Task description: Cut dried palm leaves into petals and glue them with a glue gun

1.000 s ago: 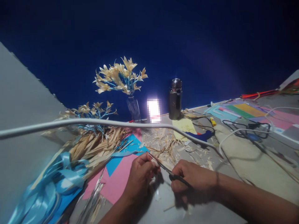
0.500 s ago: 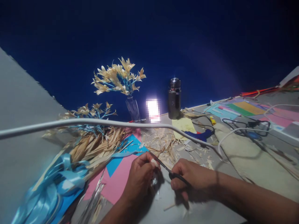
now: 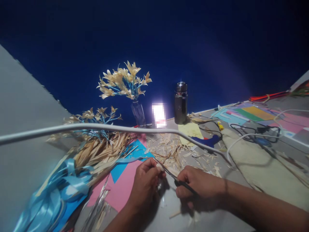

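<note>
My right hand [image 3: 196,183] is closed around the black handles of a pair of scissors [image 3: 172,175], whose blades point up and left. The blade tips reach the fingers of my left hand [image 3: 147,180]. That hand pinches a small pale piece of dried husk [image 3: 159,167] between thumb and fingers; most of it is hidden. Beyond both hands lie scattered pale clippings [image 3: 173,153]. Left of my left hand are pink paper [image 3: 123,187], blue paper [image 3: 118,172] and a bundle of dried husks [image 3: 101,148].
A white cable [image 3: 96,128] crosses the view in front. Behind it stand a glass vase [image 3: 138,112] of husk flowers [image 3: 125,80] and a dark flask [image 3: 181,104]. Blue ribbon [image 3: 55,190] lies at left, a blue glue gun [image 3: 210,140] and a cream cloth [image 3: 263,164] at right.
Both hands stay in nearly the same place. The scissors have shifted slightly in my right hand, with its fingers drawn a little closer together. The view has moved slightly.
</note>
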`<state>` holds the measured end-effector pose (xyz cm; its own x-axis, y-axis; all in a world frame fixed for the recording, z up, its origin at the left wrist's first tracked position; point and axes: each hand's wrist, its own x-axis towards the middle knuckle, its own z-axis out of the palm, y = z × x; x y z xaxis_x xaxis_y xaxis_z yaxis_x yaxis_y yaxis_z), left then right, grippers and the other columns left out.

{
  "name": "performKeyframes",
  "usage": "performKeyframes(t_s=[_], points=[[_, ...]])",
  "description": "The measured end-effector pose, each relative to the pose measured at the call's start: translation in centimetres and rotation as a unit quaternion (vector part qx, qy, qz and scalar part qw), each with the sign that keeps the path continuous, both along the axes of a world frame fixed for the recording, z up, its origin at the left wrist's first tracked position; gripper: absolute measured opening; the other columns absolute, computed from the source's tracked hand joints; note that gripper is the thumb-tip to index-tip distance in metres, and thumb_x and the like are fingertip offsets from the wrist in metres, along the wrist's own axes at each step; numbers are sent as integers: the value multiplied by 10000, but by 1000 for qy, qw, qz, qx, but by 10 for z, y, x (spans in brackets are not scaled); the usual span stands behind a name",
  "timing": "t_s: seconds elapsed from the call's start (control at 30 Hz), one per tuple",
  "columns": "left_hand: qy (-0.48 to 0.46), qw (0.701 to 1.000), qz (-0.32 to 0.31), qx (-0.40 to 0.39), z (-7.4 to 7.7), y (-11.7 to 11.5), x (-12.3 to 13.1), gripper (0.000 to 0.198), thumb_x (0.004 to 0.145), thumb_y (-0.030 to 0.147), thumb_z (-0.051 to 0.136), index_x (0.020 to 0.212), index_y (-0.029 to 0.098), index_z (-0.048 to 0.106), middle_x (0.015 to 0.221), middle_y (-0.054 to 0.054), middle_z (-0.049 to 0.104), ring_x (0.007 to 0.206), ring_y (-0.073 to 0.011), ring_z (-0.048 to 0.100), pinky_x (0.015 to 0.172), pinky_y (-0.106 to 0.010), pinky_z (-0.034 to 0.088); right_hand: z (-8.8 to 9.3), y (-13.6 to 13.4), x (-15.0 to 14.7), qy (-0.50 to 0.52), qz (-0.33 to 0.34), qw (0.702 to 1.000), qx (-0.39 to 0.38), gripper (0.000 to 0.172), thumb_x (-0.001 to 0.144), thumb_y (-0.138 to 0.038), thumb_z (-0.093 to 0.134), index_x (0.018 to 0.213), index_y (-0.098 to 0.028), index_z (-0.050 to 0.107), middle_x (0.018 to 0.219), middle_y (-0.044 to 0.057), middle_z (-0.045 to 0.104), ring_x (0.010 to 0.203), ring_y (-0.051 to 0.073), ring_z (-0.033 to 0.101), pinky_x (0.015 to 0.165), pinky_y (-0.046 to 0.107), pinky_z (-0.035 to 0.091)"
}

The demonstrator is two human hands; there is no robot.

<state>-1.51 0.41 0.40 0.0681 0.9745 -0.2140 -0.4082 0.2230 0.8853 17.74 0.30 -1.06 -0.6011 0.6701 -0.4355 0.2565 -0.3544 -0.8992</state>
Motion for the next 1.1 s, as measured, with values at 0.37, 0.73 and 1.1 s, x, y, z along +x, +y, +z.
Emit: performKeyframes(t_s=[0.37,0.73,1.1], points=[[8,1000,-15,7,2,1,-2,162,657,143,738,652,187,583,655,-6,659,578,-125,570,566,-242,419,1,1,-1,-20,-17,999,19,344,751,-348,759,521,-145,603,445,-26,560,344,47,384,318,167,221],[-5,1000,-29,-6,5,2,-1,175,639,155,706,665,202,540,570,0,628,492,-121,513,494,-229,362,3,0,-3,-8,-25,1000,-13,315,781,-312,715,548,-164,564,514,-19,622,337,45,424,302,152,264],[4,1000,-22,-16,2,1,1,211,652,172,719,681,211,513,580,2,646,531,-134,565,516,-231,400,-3,0,-5,-9,-25,1000,-13,290,766,-271,704,526,-153,594,480,-17,601,355,51,423,327,165,245]])
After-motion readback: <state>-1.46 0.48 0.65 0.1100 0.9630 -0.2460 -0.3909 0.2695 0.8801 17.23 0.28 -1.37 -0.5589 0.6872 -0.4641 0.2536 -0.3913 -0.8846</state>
